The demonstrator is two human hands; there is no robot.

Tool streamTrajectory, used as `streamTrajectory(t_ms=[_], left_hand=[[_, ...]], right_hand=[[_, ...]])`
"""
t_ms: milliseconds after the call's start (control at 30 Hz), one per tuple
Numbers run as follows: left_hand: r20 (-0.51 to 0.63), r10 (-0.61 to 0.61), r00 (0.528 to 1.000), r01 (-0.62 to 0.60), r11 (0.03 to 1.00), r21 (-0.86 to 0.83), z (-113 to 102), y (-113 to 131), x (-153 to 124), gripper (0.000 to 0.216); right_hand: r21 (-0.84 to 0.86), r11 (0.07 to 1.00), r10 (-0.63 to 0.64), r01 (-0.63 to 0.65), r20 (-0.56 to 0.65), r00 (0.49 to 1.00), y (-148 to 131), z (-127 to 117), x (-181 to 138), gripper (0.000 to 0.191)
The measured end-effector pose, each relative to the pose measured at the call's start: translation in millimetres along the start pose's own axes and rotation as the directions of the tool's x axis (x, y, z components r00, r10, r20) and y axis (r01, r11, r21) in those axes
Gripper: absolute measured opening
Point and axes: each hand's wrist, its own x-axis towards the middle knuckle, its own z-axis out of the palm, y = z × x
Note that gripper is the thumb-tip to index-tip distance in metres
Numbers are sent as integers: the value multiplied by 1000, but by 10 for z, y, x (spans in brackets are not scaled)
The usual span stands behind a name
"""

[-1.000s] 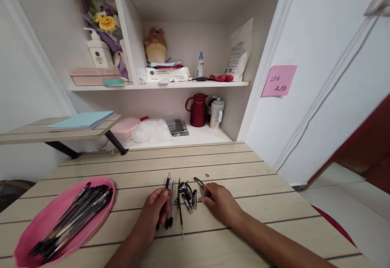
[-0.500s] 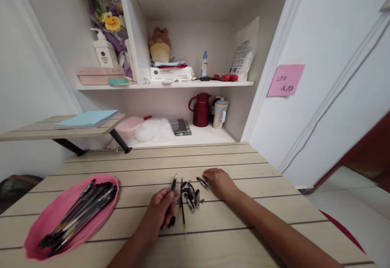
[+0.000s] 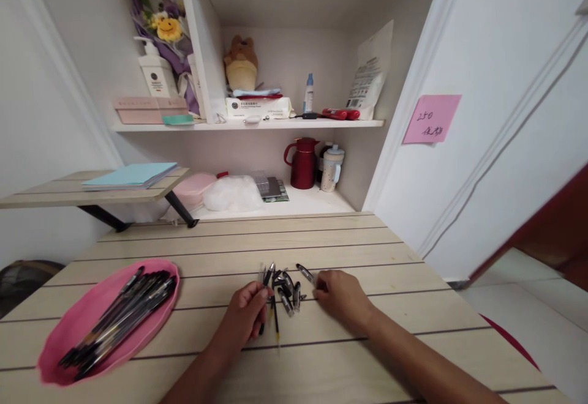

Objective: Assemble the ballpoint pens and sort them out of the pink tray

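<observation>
My left hand is closed around a pen, its dark grip and pointed tip sticking up past the fingers. Just right of it, a thin ink refill with a yellowish end lies on the desk. Several black-and-clear pen caps are heaped between my hands. One pen cap lies apart at the upper right of the heap, its lower end close to the fingertips of my right hand. Those fingers are curled together low over the desk, and anything in them is hidden.
A pink oval basket with many black pens stands at the left of the wooden desk. Behind it is a small raised stand bearing blue paper. A red jug and a cup occupy the back shelf.
My right hand has come nearer to me and slightly right, its fingers curling in beside the lone cap. My left hand's pen has shifted slightly right and down.
</observation>
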Motion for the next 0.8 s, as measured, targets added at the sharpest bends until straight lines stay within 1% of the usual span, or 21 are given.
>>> streamTrajectory(t_ms=[67, 133, 167, 200, 233, 267, 300, 333, 367, 400, 433, 467, 567, 667, 733, 800], left_hand=[[17, 4, 1000, -5, 1000, 24, 20, 1, -13, 32], [42, 10, 999, -12, 999, 47, 38, -5, -20, 31], [56, 10, 998, -14, 998, 59, 46, -11, -22, 31], [68, 10, 998, -15, 997, 69, 54, -16, -23, 30], [77, 9, 997, -15, 997, 79, 61, -21, -25, 30], [83, 8, 997, -15, 996, 88, 68, -24, -27, 30], [86, 8, 996, -16, 995, 94, 75, -25, -30, 29], [89, 9, 996, -18, 995, 98, 80, -25, -33, 29], [90, 11, 996, -20, 995, 101, 85, -25, -35, 29], [91, 15, 996, -24, 995, 101, 88, -25, -36, 29], [88, 20, 996, -29, 995, 97, 90, -25, -36, 28], [80, 23, 996, -30, 995, 90, 90, -25, -34, 27], [63, 3, 998, -5, 1000, 29, 90, -18, -36, 26], [147, -34, 989, 49, 994, -94, 100, 13, -62, 28], [199, -42, 979, 77, 982, -172, 111, 34, -85, 31], [205, -41, 978, 86, 973, -213, 120, 45, -102, 34]], right_hand=[[87, 996, -1, 4, -27, 1000, -48, -3, -29, 11], [232, 972, -17, 33, -72, 997, -122, -23, -35, 15], [339, 939, -30, 58, -86, 996, -174, -31, -32, 18], [470, 879, -41, 79, -90, 995, -237, -35, -25, 20], [612, 785, -54, 94, -82, 995, -311, -31, -16, 21], [751, 655, -50, 81, -63, 997, -392, -20, -5, 22], [864, 500, -31, 47, -37, 999, -477, -1, 8, 23], [934, 358, -12, 8, -4, 1000, -558, 24, 21, 26], [967, 252, 18, -29, 25, 1000, -633, 50, 36, 28], [982, 178, 43, -56, 49, 998, -695, 74, 51, 29], [988, 133, 64, -73, 65, 996, -742, 94, 65, 30], [991, 109, 80, -81, 73, 994, -774, 108, 79, 30], [994, 84, 99, -75, 66, 993, -795, 101, 107, 30], [997, 47, 77, -61, 57, 995, -771, 62, 111, 31], [997, -1, 42, -71, 71, 997, -763, 52, 106, 33], [993, -49, 3, -106, 106, 994, -765, 64, 100, 36]])
